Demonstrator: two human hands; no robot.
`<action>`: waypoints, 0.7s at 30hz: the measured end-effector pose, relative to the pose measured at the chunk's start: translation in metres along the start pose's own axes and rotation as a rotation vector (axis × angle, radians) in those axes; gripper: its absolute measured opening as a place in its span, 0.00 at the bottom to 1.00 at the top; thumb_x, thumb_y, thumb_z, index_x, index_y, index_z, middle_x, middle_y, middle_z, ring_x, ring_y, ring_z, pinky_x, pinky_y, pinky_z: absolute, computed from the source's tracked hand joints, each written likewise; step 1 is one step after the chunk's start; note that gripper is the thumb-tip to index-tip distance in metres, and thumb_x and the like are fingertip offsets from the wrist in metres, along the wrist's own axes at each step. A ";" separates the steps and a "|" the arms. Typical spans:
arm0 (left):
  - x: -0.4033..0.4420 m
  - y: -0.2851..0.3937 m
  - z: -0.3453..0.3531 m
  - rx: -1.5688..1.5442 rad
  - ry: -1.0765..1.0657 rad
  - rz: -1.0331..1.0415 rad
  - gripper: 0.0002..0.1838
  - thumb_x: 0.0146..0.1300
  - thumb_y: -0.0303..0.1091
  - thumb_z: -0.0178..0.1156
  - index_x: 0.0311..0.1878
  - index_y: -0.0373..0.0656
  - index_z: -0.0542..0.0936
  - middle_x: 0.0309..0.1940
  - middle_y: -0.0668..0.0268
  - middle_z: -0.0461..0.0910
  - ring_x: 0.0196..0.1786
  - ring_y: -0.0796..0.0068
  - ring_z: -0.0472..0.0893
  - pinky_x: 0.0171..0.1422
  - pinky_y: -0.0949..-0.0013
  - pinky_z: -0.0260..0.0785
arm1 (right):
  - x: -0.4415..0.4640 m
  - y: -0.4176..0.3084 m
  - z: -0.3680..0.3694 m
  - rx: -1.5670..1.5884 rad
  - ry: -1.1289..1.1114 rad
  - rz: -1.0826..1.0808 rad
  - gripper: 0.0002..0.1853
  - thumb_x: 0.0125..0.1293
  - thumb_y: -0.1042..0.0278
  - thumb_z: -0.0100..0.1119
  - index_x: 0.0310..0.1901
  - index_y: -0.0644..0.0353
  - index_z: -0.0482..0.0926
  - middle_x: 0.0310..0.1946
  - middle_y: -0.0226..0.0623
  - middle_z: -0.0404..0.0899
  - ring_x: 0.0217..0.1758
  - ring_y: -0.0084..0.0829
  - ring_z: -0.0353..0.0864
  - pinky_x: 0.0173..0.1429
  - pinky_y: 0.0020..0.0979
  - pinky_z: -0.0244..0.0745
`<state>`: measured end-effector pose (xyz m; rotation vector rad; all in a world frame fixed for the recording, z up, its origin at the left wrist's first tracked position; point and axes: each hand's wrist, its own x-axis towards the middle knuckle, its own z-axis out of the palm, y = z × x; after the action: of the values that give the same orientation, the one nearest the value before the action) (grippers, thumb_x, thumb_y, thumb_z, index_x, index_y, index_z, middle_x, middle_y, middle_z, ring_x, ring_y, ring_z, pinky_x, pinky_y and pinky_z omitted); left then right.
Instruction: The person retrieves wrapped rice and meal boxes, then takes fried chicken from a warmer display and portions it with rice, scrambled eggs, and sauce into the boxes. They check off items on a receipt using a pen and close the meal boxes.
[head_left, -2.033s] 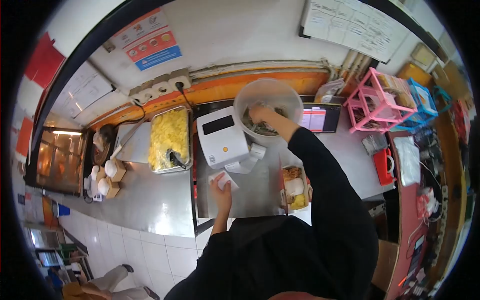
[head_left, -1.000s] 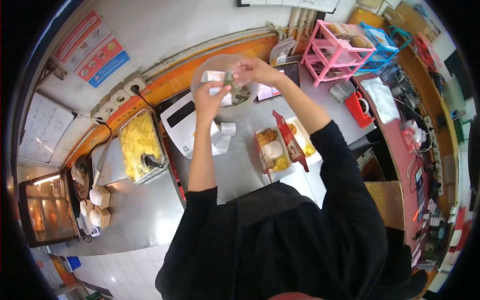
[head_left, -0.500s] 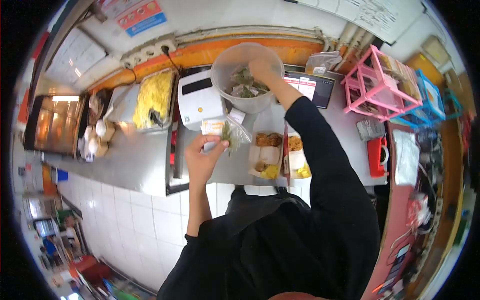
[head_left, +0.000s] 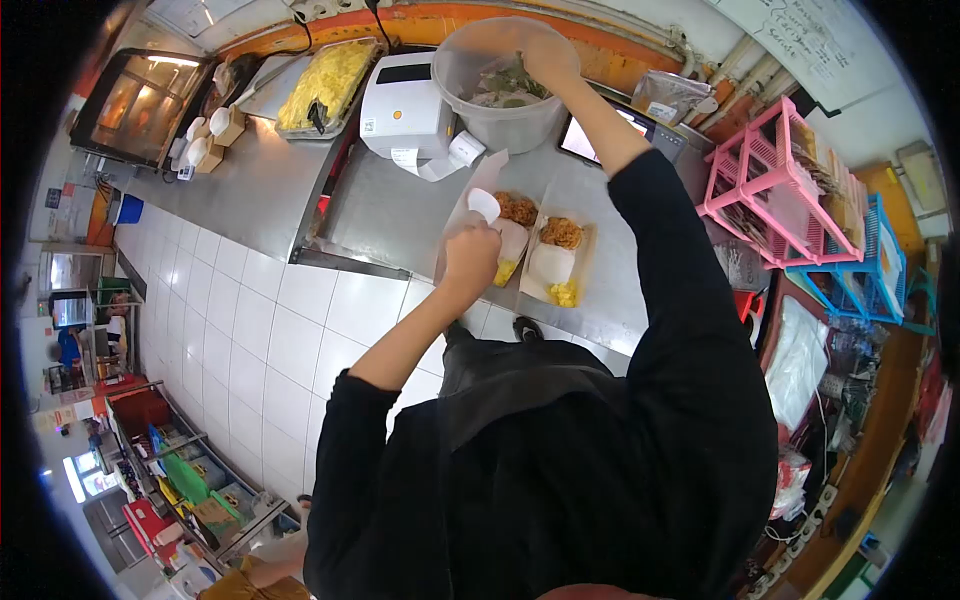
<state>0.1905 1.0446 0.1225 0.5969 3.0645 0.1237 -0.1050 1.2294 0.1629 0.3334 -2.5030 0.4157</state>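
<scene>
My left hand (head_left: pixel 470 257) is closed over the left food box (head_left: pixel 447 232), its fingers curled. A white rounded piece (head_left: pixel 483 205) shows just past its fingertips; whether the hand grips it I cannot make out. Beside it in this box lie fried chicken (head_left: pixel 517 208) and something yellow (head_left: pixel 505 272). My right hand (head_left: pixel 548 62) reaches into a translucent plastic bucket (head_left: pixel 505 125) and pinches a small bag of green leaves (head_left: pixel 512 80). More bags lie beneath it. The right food box (head_left: pixel 590 262) holds fried chicken (head_left: pixel 561 232), a white wrapped portion (head_left: pixel 552 266) and yellow pieces (head_left: pixel 563 293).
A white label printer (head_left: pixel 405 110) with paper strips stands left of the bucket. A tablet (head_left: pixel 590 140) lies behind my right forearm. Pink baskets (head_left: pixel 765 190) are at the right. A tray of yellow food (head_left: pixel 325 90) and a heated display case (head_left: pixel 145 105) stand at the left.
My left hand has moved down and right from before the printer to the left box; its labelled leaf bag no longer shows clearly. My right hand has lifted slightly within the bucket. The view has shifted.
</scene>
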 end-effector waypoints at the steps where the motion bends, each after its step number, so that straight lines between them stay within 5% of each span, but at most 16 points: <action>1: 0.007 -0.001 0.021 0.057 -0.018 -0.009 0.05 0.47 0.29 0.64 0.29 0.41 0.82 0.34 0.59 0.79 0.35 0.61 0.82 0.35 0.59 0.76 | -0.004 -0.004 -0.012 -0.027 -0.023 -0.010 0.15 0.56 0.56 0.59 0.40 0.56 0.83 0.38 0.44 0.83 0.44 0.44 0.81 0.49 0.42 0.76; 4: 0.020 -0.004 0.098 0.200 -0.060 -0.064 0.05 0.48 0.30 0.64 0.29 0.42 0.82 0.34 0.60 0.80 0.37 0.64 0.83 0.35 0.60 0.77 | -0.051 -0.004 -0.071 0.448 0.035 0.169 0.17 0.50 0.55 0.63 0.38 0.56 0.82 0.34 0.41 0.83 0.37 0.41 0.82 0.42 0.39 0.75; 5: 0.023 -0.010 0.120 0.249 -0.058 -0.100 0.05 0.48 0.32 0.64 0.29 0.43 0.83 0.33 0.60 0.80 0.37 0.64 0.83 0.36 0.60 0.77 | -0.079 -0.003 -0.092 0.509 -0.076 0.302 0.18 0.46 0.55 0.67 0.33 0.60 0.80 0.28 0.40 0.81 0.31 0.35 0.79 0.37 0.35 0.73; 6: 0.023 -0.014 0.132 0.298 -0.060 -0.137 0.05 0.49 0.33 0.64 0.29 0.44 0.83 0.33 0.60 0.80 0.37 0.64 0.83 0.36 0.60 0.77 | -0.116 0.005 -0.091 0.776 0.048 0.283 0.15 0.45 0.60 0.68 0.27 0.62 0.75 0.23 0.38 0.77 0.25 0.30 0.74 0.34 0.31 0.71; 7: 0.017 -0.015 0.123 0.224 -0.054 -0.169 0.05 0.50 0.34 0.64 0.30 0.44 0.83 0.33 0.61 0.80 0.37 0.64 0.83 0.36 0.61 0.77 | -0.151 -0.006 -0.115 0.646 0.051 0.447 0.14 0.45 0.65 0.67 0.25 0.63 0.72 0.20 0.34 0.73 0.23 0.26 0.70 0.31 0.29 0.68; 8: 0.011 -0.015 0.097 0.154 -0.041 -0.199 0.06 0.50 0.34 0.64 0.31 0.45 0.84 0.33 0.61 0.79 0.38 0.64 0.83 0.35 0.61 0.76 | -0.187 -0.012 -0.134 0.492 0.077 0.390 0.11 0.46 0.69 0.66 0.25 0.62 0.72 0.19 0.31 0.73 0.23 0.25 0.69 0.29 0.30 0.67; 9: 0.005 -0.016 0.071 0.082 -0.031 -0.229 0.06 0.51 0.35 0.64 0.32 0.46 0.84 0.34 0.61 0.79 0.38 0.64 0.83 0.35 0.61 0.76 | -0.231 0.001 -0.110 0.716 0.091 0.475 0.09 0.47 0.71 0.65 0.27 0.61 0.72 0.19 0.28 0.72 0.23 0.23 0.69 0.29 0.29 0.68; 10: -0.005 -0.021 0.052 -0.082 0.071 -0.275 0.07 0.52 0.35 0.64 0.34 0.47 0.84 0.35 0.62 0.80 0.38 0.63 0.82 0.34 0.60 0.75 | -0.268 -0.003 -0.106 0.688 -0.030 0.571 0.09 0.50 0.74 0.64 0.32 0.60 0.74 0.23 0.29 0.77 0.25 0.22 0.74 0.34 0.27 0.72; 12: -0.037 -0.037 0.005 -0.354 0.280 -0.358 0.09 0.53 0.34 0.63 0.37 0.43 0.83 0.37 0.62 0.80 0.39 0.64 0.82 0.34 0.63 0.75 | -0.321 -0.017 -0.089 0.920 -0.612 0.670 0.14 0.55 0.70 0.63 0.43 0.62 0.76 0.34 0.39 0.82 0.37 0.31 0.81 0.45 0.30 0.75; 15: -0.103 -0.068 -0.059 -0.783 0.469 -0.593 0.13 0.51 0.24 0.64 0.43 0.37 0.81 0.41 0.61 0.78 0.41 0.66 0.82 0.38 0.70 0.76 | -0.288 -0.074 -0.113 0.598 -0.535 0.423 0.21 0.61 0.66 0.60 0.54 0.66 0.73 0.44 0.48 0.81 0.49 0.41 0.80 0.56 0.35 0.71; 16: -0.127 -0.084 -0.056 -0.920 0.573 -0.583 0.18 0.49 0.19 0.64 0.46 0.37 0.79 0.44 0.60 0.76 0.43 0.67 0.81 0.41 0.71 0.77 | -0.261 -0.080 -0.117 0.497 -0.577 0.528 0.25 0.63 0.62 0.57 0.59 0.66 0.70 0.51 0.50 0.77 0.58 0.48 0.74 0.62 0.40 0.66; 18: -0.181 -0.116 -0.061 -1.162 0.659 -0.675 0.29 0.46 0.12 0.65 0.55 0.39 0.74 0.52 0.61 0.71 0.50 0.68 0.79 0.50 0.70 0.78 | -0.216 -0.106 -0.110 0.297 -0.162 0.239 0.24 0.64 0.62 0.57 0.59 0.64 0.70 0.56 0.48 0.74 0.60 0.45 0.71 0.62 0.38 0.65; 21: -0.258 -0.153 -0.086 -1.209 0.814 -0.739 0.35 0.47 0.14 0.67 0.61 0.41 0.69 0.52 0.64 0.69 0.54 0.70 0.76 0.49 0.72 0.79 | -0.148 -0.224 -0.129 0.723 -0.007 0.098 0.18 0.63 0.68 0.58 0.54 0.62 0.74 0.51 0.40 0.76 0.55 0.34 0.74 0.54 0.33 0.68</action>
<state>0.3693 0.8004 0.1965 -0.7875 2.6616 2.3156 0.1505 1.0913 0.2280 0.4815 -2.2955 1.3599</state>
